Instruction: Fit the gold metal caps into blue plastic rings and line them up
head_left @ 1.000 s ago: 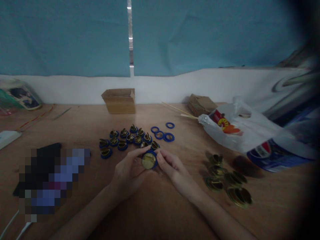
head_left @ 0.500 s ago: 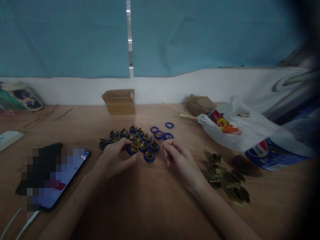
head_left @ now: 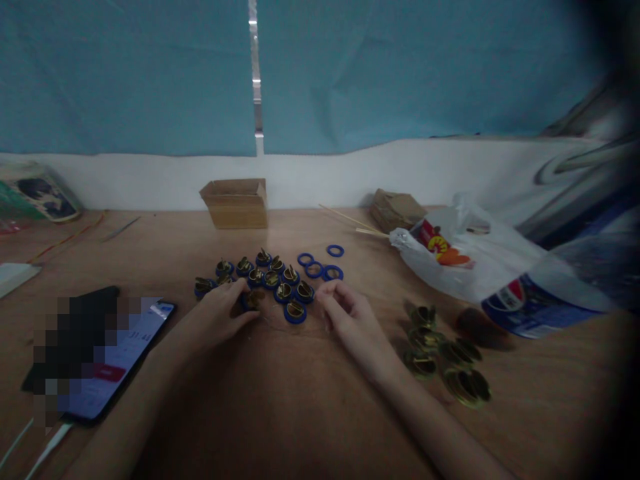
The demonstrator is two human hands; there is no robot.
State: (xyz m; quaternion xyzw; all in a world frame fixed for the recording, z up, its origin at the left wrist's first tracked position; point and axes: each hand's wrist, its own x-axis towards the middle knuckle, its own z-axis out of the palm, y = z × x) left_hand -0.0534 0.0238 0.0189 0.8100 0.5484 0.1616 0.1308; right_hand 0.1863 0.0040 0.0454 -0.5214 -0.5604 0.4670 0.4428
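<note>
My left hand (head_left: 220, 310) curls thumb and fingers around a brass-coloured round fitting with a blue ring (head_left: 251, 301), low over the table at the near left of a cluster. Several like fittings (head_left: 284, 291) sit close together, blue rings beneath and upright brass tabs on top. My right hand (head_left: 350, 317) is closed in a pinch right of the cluster, fingertips near one fitting (head_left: 305, 291); what it pinches, if anything, is hidden. Loose blue rings (head_left: 314, 269) lie just beyond it. Brass pieces without blue rings (head_left: 463, 353) lie in a group to the right.
A lit phone (head_left: 117, 363) with a white cable is at left, partly blurred out. An open cardboard box (head_left: 237, 205) stands near the wall. Behind on the right are a brown package (head_left: 397, 210), thin sticks, a plastic bag (head_left: 450, 267) and a blue-labelled bottle (head_left: 535, 310).
My left hand has carried the blue-ringed fitting slightly left and down. My right hand stays pinched, almost in place. The whole view has shifted a little.
</note>
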